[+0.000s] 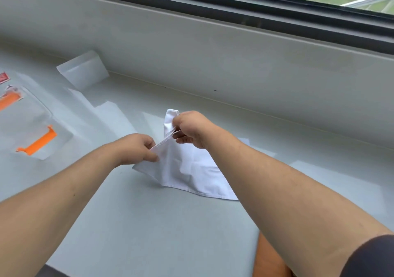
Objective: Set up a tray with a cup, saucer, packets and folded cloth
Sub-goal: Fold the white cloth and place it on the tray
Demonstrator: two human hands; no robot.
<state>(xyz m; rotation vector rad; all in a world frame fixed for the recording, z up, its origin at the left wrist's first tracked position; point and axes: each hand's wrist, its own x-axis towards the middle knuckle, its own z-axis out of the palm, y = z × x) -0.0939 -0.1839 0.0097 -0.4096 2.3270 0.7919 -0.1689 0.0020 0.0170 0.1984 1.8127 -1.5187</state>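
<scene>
- Head view, nearest edge: a black short sleeve [373, 257] covers the right upper arm at the lower right corner. Both bare forearms reach forward over the pale grey-green matte tabletop [149, 223].
- An orange-brown rounded surface [270, 259] shows below the table edge beside the right arm; cannot tell what it is.
- Left hand [138, 148]: fingers curled, thumb and fingertips pinching the hemmed edge of the thin white fabric cloth [191, 170] at its low left side.
- Right hand [191, 128]: fingers curled, pinching the same hem higher and farther away. A folded corner of the cloth stands up just above the knuckles.
- Cloth position: centre of the tabletop. Upper part is lifted and stretched between the two hands; lower part lies rumpled on the surface.
- Left, well apart from the cloth: clear plastic packaging [42, 114] lying flat, with a bright orange plastic clip [38, 142]. A red label [3, 78] is cut off at the frame edge.
- Farther back: a clear plastic pouch [85, 69] at the foot of the grey wall panel [213, 59].
- Farthest: black window frame [213, 3], with grass outside.
</scene>
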